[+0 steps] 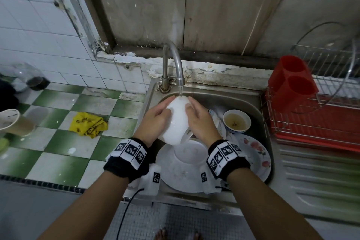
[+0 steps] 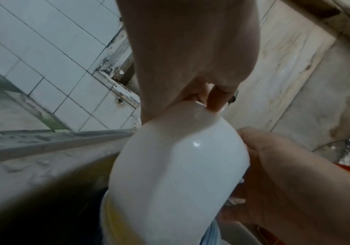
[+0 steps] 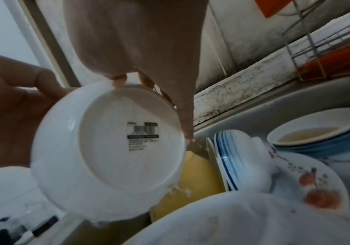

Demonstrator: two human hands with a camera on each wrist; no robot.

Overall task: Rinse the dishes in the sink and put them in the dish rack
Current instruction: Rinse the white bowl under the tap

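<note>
A white bowl point(image 1: 177, 121) point(image 2: 180, 174) lies on its side under the running tap point(image 1: 175, 60), above the sink point(image 1: 259, 107). Its labelled base point(image 3: 111, 149) faces right. My left hand point(image 1: 155, 117) point(image 2: 190, 58) grips its left side near the rim. My right hand point(image 1: 200, 121) point(image 3: 132, 41) holds the base end, thumb on the bowl's side. Below lie a large white plate point(image 1: 179, 175), a floral plate point(image 1: 255, 150) point(image 3: 308, 179), a small bowl of yellowish liquid point(image 1: 236, 121) point(image 3: 312, 132) and blue-striped dishes point(image 3: 224, 157). The wire dish rack point(image 1: 321, 119) stands to the right.
A red cutlery holder point(image 1: 292, 84) sits at the rack's near left corner. A yellow sponge point(image 3: 197, 179) lies in the sink under the bowl. On the green-checked counter to the left are a yellow cloth point(image 1: 88, 123) and a paper cup point(image 1: 11, 121).
</note>
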